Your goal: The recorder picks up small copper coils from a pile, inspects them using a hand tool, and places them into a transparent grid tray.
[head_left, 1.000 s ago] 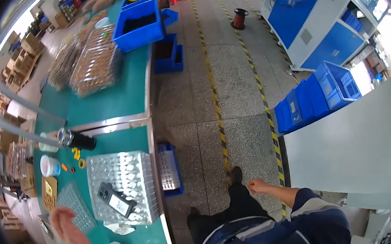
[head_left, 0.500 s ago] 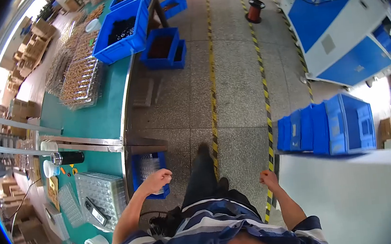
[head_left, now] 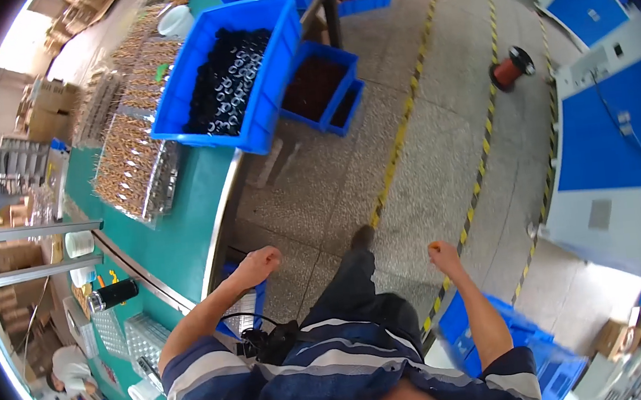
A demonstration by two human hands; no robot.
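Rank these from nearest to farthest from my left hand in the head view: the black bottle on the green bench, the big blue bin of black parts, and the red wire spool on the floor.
From the left hand:
1. Black bottle, to its left on the bench.
2. Big blue bin, ahead on the bench.
3. Red wire spool, far ahead to the right on the floor.

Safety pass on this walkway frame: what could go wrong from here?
1. The big blue bin of black parts overhangs the green bench edge; a passing left hand or hip might knock it.
2. The red wire spool and blue crates on the floor are possible trip points.
3. The right hand swings near low blue crates.
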